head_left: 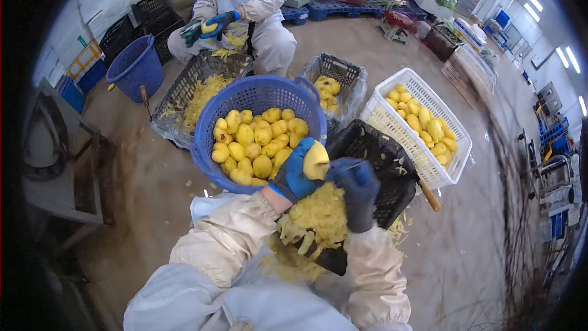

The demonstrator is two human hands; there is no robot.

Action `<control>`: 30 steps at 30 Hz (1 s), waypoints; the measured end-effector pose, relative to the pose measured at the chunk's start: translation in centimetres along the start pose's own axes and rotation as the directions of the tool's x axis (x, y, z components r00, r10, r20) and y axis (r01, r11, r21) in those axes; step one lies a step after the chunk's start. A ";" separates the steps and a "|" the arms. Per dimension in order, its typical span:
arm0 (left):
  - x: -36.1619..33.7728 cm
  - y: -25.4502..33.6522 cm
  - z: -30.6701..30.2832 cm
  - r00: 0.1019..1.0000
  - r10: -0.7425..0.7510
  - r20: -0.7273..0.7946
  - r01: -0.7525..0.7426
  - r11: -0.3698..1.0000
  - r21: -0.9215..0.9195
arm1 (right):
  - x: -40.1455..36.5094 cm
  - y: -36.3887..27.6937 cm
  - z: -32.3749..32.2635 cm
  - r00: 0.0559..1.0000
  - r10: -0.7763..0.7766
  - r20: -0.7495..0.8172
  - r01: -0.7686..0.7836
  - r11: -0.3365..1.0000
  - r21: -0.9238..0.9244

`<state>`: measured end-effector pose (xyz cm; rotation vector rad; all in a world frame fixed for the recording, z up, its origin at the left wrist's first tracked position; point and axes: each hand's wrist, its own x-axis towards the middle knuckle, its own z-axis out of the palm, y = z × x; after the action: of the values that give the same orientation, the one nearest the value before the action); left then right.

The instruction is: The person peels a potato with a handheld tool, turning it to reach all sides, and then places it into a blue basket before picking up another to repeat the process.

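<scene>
My left hand (295, 175), in a blue glove, is closed around a pale yellow potato (316, 160) with a smooth, peeled-looking surface. Just right of it, my right hand (355, 185), in a darker blue glove, is curled and smeared by motion; whatever tool it may hold is hidden. Beneath both hands, a heap of yellow peelings (315, 217) lies over a black crate edge between my forearms. Beyond my left hand stands a round blue basket (205, 168) full of yellow potatoes (260, 141).
A white crate (450, 175) of potatoes stands right, beside a black crate (389, 199) with a wooden-handled tool (430, 196) at its edge. Another person (245, 6) sits opposite, gloved hands on a potato, above a lined crate (174, 107) of peelings. A smaller lined crate (352, 79) holds more potatoes.
</scene>
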<state>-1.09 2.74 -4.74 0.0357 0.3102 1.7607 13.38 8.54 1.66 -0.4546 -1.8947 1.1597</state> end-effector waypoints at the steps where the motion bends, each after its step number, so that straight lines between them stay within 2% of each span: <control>1: -1.8 -0.6 3.1 0.968 0.219 -0.127 -0.199 0.968 0.149 | 1.3 0.6 -1.6 0.972 0.145 -0.186 -0.128 0.987 0.099; 2: -1.7 -0.4 2.8 0.967 0.221 -0.127 -0.202 0.968 0.150 | 2.0 1.0 -3.0 0.889 0.297 -0.347 -0.232 0.948 0.218; 3: -1.5 -0.1 2.4 0.985 0.140 -0.097 -0.135 0.989 0.060 | 2.3 1.2 -4.3 0.890 0.296 -0.347 -0.230 0.948 0.219; 4: -1.2 0.3 2.0 0.997 0.059 -0.057 -0.060 0.998 -0.026 | 2.6 0.9 -5.3 0.870 0.351 -0.346 -0.244 0.917 0.317; 5: -0.7 0.4 1.6 0.997 0.056 -0.053 -0.057 0.998 -0.025 | 2.7 0.8 -6.0 0.849 0.405 -0.340 -0.254 0.876 0.409; 6: -0.3 0.3 1.3 0.989 0.150 -0.013 -0.144 0.967 0.212 | 2.6 0.8 -6.1 0.847 0.404 -0.345 -0.252 0.877 0.408; 7: -0.3 0.3 1.9 0.972 0.229 0.048 -0.227 0.872 0.433 | 2.4 0.1 -5.8 0.850 0.425 -0.311 -0.267 0.857 0.440; 8: -0.3 0.2 2.6 0.974 0.220 0.049 -0.219 0.872 0.438 | 2.2 -0.4 -5.8 0.852 0.444 -0.278 -0.281 0.835 0.473; 10: -1.0 0.2 4.8 0.983 0.077 0.168 -0.091 0.993 0.074 | 2.3 -0.4 -6.6 0.848 0.466 -0.253 -0.278 0.796 0.537; 11: -1.4 0.4 6.2 0.995 -0.088 0.049 0.093 0.990 -0.105 | 2.4 -0.2 -7.2 0.859 0.445 -0.254 -0.209 0.756 0.620; 12: -1.5 -0.1 6.6 0.994 -0.094 0.053 0.098 0.990 -0.097 | 2.5 0.1 -7.7 0.869 0.422 -0.257 -0.137 0.706 0.695; 13: -1.9 -0.7 6.8 0.997 0.018 0.077 -0.031 0.986 0.163 | 2.5 0.1 -8.2 0.868 0.419 -0.266 -0.128 0.707 0.696; 14: -2.1 -1.2 7.0 0.984 0.120 0.129 -0.162 0.899 0.406 | 2.4 0.0 -8.8 0.841 0.451 -0.298 -0.129 0.703 0.700; 15: -2.1 -1.4 7.3 0.985 0.111 0.130 -0.155 0.899 0.410 | 2.3 0.0 -9.3 0.811 0.484 -0.328 -0.131 0.698 0.704; 16: -2.1 -1.4 7.5 0.935 0.247 0.254 -0.354 0.617 0.703 | 2.2 0.0 -9.7 0.806 0.486 -0.337 -0.127 0.698 0.704; 17: -2.2 -1.4 7.8 0.854 0.312 0.417 -0.490 0.212 0.845 | 2.1 0.0 -10.1 0.823 0.456 -0.337 -0.129 0.729 0.672; 18: -2.3 -1.5 8.0 0.755 0.290 0.588 -0.539 -0.236 0.809 | 2.0 -0.1 -10.4 0.841 0.425 -0.335 -0.130 0.759 0.638; 20: -2.3 -1.8 8.2 0.763 0.281 0.582 -0.535 -0.231 0.813 | 2.0 -0.3 -10.6 0.834 0.438 -0.336 -0.120 0.738 0.664; 22: -2.2 -2.1 8.0 0.693 0.288 0.660 -0.561 -0.359 0.746 | 2.0 -0.8 -10.6 0.829 0.449 -0.332 -0.110 0.714 0.692; 23: -2.0 -2.3 7.5 0.694 0.284 0.662 -0.562 -0.361 0.744 | 2.1 -1.2 -10.6 0.823 0.464 -0.328 -0.109 0.695 0.711; 24: -1.5 -2.8 6.4 0.829 0.363 0.426 -0.480 0.071 0.874 | 2.1 -1.5 -10.6 0.817 0.477 -0.325 -0.105 0.676 0.729; 25: -0.7 -3.4 5.1 0.934 0.313 0.171 -0.313 0.492 0.812 | 2.0 -1.6 -10.6 0.816 0.471 -0.334 -0.093 0.678 0.729; 26: 0.3 -4.0 2.9 0.989 0.135 0.053 -0.143 0.848 0.510 | 2.0 -1.6 -10.7 0.842 0.322 -0.434 -0.099 0.881 0.462; 27: 0.7 -4.6 1.2 0.998 0.048 0.036 -0.058 0.906 0.418 | 2.0 -1.6 -10.9 0.860 0.149 -0.488 -0.091 0.986 0.140; 28: 1.2 -5.1 -0.6 0.999 -0.044 0.026 0.034 0.947 0.320 | 2.0 -1.6 -11.1 0.851 0.135 -0.508 -0.080 0.988 0.129; 29: 1.9 -5.5 -1.2 0.989 -0.151 -0.002 0.148 0.964 0.220 | 2.0 -1.5 -11.2 0.850 0.279 -0.446 -0.111 0.924 0.367; 30: 3.3 -6.0 -1.6 0.986 -0.164 0.009 0.158 0.962 0.224 | 2.1 -1.4 -11.2 0.847 0.402 -0.346 -0.143 0.801 0.581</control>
<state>3.59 6.72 -8.12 0.1910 0.4761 1.5560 21.38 15.35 6.23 -0.6381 -1.0467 1.5575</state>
